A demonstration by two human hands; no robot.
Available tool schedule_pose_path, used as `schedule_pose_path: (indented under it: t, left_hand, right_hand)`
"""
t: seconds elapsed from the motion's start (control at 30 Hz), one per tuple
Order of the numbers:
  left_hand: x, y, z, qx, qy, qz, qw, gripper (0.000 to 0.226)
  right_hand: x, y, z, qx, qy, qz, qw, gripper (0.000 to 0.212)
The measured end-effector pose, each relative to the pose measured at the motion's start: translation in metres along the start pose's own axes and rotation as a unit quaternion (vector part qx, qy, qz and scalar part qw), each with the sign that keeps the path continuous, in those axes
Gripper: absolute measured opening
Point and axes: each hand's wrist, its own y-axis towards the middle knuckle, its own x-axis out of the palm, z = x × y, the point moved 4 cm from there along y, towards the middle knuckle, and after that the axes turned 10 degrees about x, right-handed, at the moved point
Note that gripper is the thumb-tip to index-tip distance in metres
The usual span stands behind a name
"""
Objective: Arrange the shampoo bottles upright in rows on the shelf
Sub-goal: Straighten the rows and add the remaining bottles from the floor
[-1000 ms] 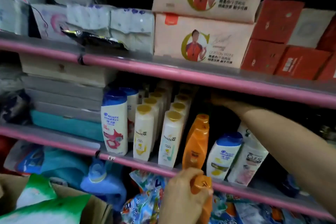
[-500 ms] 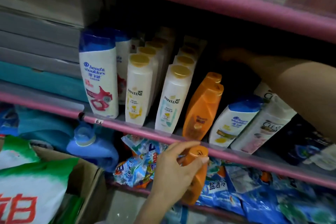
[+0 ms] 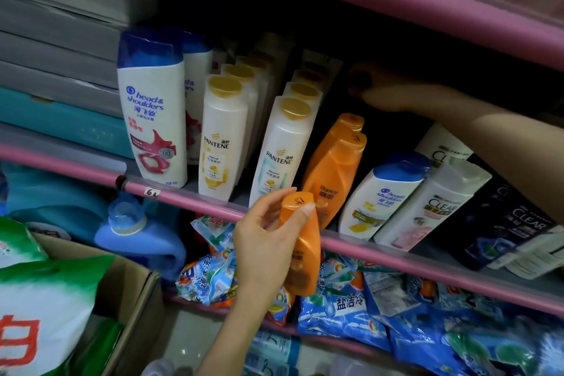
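Left hand (image 3: 262, 241) grips orange bottle (image 3: 300, 256) | upright, cap up | right hand (image 3: 393, 91) fingers unclear

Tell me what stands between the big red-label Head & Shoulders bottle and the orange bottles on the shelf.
In the head view, two rows of white Pantene bottles with gold caps stand between the Head & Shoulders bottle and the orange bottles, running back into the shelf.

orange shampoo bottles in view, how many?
3. Two orange plastic shampoo bottles lean on the pink-edged shelf, one in front and one behind; the third is in the left hand, below the shelf edge. More may be hidden behind.
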Motion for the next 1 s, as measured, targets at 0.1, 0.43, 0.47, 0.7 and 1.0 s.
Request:
schedule_pose_path:
  t: [0.1,0.43,0.47,0.7,1.0]
  left_hand:
    - [-0.002,0.001,0.0,0.001,-0.003,0.01,1.0,0.024]
    - [-0.006,0.006,-0.001,-0.005,0.018,0.01,1.0,0.04]
    - [-0.006,0.006,-0.001,-0.006,0.018,0.007,1.0,0.04]
    - [-0.004,0.009,-0.003,-0.027,0.004,-0.008,1.0,0.043]
    - [-0.003,0.009,-0.005,-0.038,-0.009,-0.021,0.999,0.042]
  right_hand:
    - [0.002,-0.035,0.001,-0.033,0.016,-0.117,0.992,0.037]
    - [0.007,-0.053,-0.007,-0.142,-0.044,-0.088,0.985,0.028]
    - [0.008,-0.049,-0.005,-0.143,-0.056,-0.081,0.985,0.026]
    - [0.013,-0.002,0.01,-0.065,-0.078,-0.069,0.992,0.05]
    - [0.014,0.024,0.006,-0.029,-0.104,-0.018,0.994,0.043]
